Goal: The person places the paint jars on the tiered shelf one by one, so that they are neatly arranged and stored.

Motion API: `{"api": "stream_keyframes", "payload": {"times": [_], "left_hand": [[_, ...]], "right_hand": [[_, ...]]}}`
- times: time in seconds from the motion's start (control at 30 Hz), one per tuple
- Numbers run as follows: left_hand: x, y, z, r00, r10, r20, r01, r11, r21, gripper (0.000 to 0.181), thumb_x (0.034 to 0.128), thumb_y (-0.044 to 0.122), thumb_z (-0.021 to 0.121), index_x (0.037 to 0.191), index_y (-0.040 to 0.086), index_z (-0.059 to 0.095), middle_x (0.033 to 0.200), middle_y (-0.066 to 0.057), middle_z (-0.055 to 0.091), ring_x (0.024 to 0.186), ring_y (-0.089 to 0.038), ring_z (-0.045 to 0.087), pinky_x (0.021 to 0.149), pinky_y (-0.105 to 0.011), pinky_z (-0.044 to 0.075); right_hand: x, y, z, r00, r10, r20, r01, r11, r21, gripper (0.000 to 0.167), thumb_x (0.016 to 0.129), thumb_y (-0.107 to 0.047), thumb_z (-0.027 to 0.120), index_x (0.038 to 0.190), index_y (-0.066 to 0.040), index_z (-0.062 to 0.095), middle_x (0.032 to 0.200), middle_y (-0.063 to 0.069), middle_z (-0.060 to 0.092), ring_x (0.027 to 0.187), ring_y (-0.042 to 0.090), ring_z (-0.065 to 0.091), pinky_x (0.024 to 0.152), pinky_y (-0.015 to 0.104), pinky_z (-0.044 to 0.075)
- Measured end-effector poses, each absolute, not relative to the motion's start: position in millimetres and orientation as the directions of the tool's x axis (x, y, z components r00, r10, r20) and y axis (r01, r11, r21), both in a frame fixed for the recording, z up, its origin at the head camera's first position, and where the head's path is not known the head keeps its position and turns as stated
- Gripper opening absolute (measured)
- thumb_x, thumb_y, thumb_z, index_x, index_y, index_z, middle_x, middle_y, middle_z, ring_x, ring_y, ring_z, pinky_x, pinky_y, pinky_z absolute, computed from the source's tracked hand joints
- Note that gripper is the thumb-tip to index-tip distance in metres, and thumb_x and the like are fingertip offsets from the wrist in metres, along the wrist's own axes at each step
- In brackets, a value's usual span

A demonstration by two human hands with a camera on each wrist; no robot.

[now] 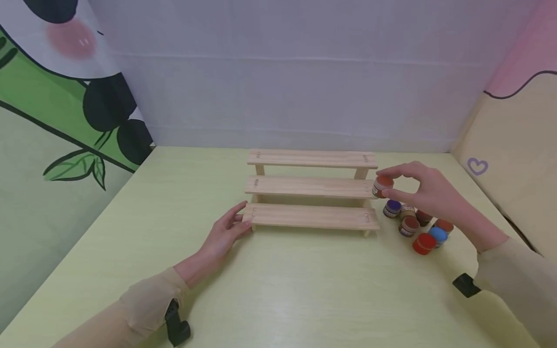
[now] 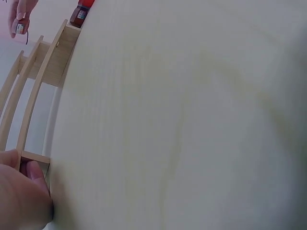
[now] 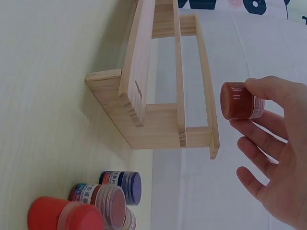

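While a pale, creased backdrop [image 1: 304,96] closes off the far side, printed side panels flank it: the left panel [image 1: 26,193] bears a green band, a leaf and black rounded shapes, the right panel [image 1: 518,145] is beige and pink with a small purple heart [image 1: 477,166]. Between them spreads the table [image 1: 304,295], light yellowish and faintly grained (a soft sheen lies toward its near middle). On it, near the back, stands a three-step wooden rack [image 1: 311,187]. The left hand [image 1: 222,237] grips the left end of its lowest step. The right hand [image 1: 428,188] pinches a jar [image 1: 383,186] with an orange-brown lid between thumb and fingers, holding it off the table near the rack's right end, apart from the boards. Below that hand, a cluster of small jars [image 1: 424,244] sits on the table, with red, blue, purple and brownish lids.
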State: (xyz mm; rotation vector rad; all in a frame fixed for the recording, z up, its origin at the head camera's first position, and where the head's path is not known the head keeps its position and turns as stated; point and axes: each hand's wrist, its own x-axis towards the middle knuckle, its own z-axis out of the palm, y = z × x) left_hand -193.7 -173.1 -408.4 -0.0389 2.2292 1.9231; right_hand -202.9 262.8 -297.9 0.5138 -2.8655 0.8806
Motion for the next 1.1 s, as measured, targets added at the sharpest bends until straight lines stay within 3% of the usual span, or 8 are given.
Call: {"api": "stream_keyframes", "payload": {"times": [0.33, 0.5, 0.77, 1.1], "left_hand": [[-192, -172, -406, -0.98, 0.08, -0.182, -0.169, 0.152, 0.974, 0.059, 0.1002, 0.014, 0.056, 0.155, 0.022, 0.034, 0.13, -0.014, 0.052, 0.104, -0.008, 0.059, 0.106, -0.033, 0.052], [-192, -172, -406, -0.981, 0.096, -0.166, -0.149, 0.162, 0.975, 0.06, 0.1006, 0.016, 0.056, 0.155, 0.023, 0.032, 0.129, -0.013, 0.053, 0.103, -0.007, 0.06, 0.103, -0.029, 0.053], [-195, -172, -407, -0.981, 0.117, -0.156, -0.135, 0.169, 0.976, 0.061, 0.1001, 0.013, 0.057, 0.155, 0.024, 0.033, 0.122, -0.012, 0.052, 0.099, -0.008, 0.062, 0.098, -0.025, 0.056], [-195, -173, -407, -0.979, 0.116, -0.169, -0.151, 0.15, 0.977, 0.061, 0.1006, 0.013, 0.056, 0.155, 0.024, 0.032, 0.124, -0.011, 0.053, 0.097, -0.006, 0.061, 0.093, -0.017, 0.054]], "right_hand": [[-231, 234, -300, -0.888, -0.34, 0.309, -0.459, 0.688, -0.562, 0.037, 0.095, -0.034, 0.066, 0.131, -0.028, 0.063, 0.121, -0.001, 0.065, 0.12, 0.016, 0.05, 0.108, 0.053, 0.039], [-245, 218, -298, -0.858, -0.373, 0.353, -0.513, 0.633, -0.58, 0.034, 0.095, -0.031, 0.066, 0.129, -0.026, 0.064, 0.122, 0.0, 0.066, 0.117, 0.017, 0.053, 0.107, 0.05, 0.039], [-261, 196, -297, -0.856, -0.395, 0.333, -0.513, 0.583, -0.629, 0.034, 0.095, -0.034, 0.066, 0.128, -0.028, 0.065, 0.118, -0.004, 0.066, 0.125, 0.017, 0.048, 0.112, 0.057, 0.038], [-281, 160, -296, -0.838, -0.402, 0.37, -0.541, 0.516, -0.665, 0.038, 0.093, -0.03, 0.067, 0.13, -0.023, 0.063, 0.117, -0.002, 0.068, 0.121, 0.014, 0.05, 0.108, 0.042, 0.042]]}}
